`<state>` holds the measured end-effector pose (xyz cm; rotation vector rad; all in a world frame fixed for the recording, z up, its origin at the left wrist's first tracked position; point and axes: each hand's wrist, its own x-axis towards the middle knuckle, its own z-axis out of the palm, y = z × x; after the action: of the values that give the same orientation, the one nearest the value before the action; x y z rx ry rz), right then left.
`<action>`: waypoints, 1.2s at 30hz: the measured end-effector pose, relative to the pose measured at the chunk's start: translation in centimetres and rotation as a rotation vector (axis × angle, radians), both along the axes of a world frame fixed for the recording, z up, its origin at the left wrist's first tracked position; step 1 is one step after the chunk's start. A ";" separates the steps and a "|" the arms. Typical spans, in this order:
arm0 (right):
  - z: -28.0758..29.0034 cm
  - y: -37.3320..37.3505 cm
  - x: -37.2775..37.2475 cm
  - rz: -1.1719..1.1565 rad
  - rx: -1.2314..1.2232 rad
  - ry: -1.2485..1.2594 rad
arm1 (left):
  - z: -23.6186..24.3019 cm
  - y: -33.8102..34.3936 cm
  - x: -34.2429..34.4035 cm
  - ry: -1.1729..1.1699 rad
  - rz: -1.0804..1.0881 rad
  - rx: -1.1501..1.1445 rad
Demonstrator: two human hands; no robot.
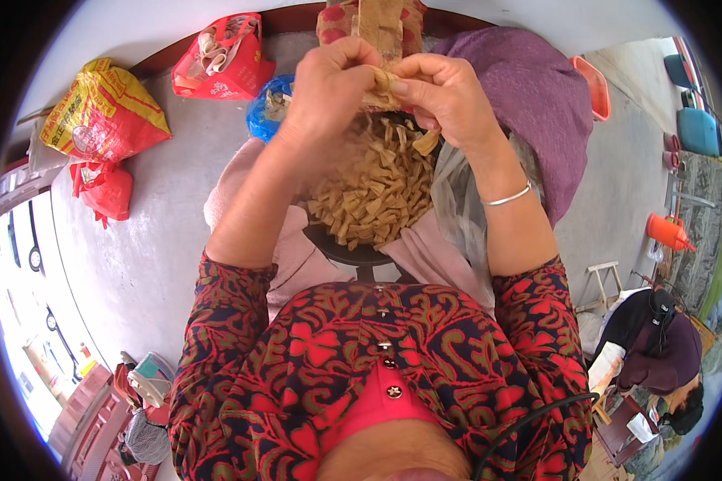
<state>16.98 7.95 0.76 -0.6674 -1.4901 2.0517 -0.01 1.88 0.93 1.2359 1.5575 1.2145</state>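
While the left hand [327, 86] and right hand [451, 96] pinch 1 tan strip [383, 80] by the wooden board [379, 22], past the heap of tan pieces [369, 192], the step looks like folding or knotting it. The next move seems to need 2 tight pinches and a gentle pull.

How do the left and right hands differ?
The right hand has a silver bangle behind it on the forearm; the left hand shows none. The left hand shows mostly its back, while the right hand shows its thumb. Both have fingers at the tan piece.
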 end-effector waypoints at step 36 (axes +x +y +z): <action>-1.6 1.2 0.4 -0.046 0.368 -0.073 | 0.8 -0.8 -2.4 0.515 -0.365 0.218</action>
<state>17.42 9.11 -0.83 -0.6239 -1.8138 1.6703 -2.42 1.06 1.72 1.9963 1.4738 0.8820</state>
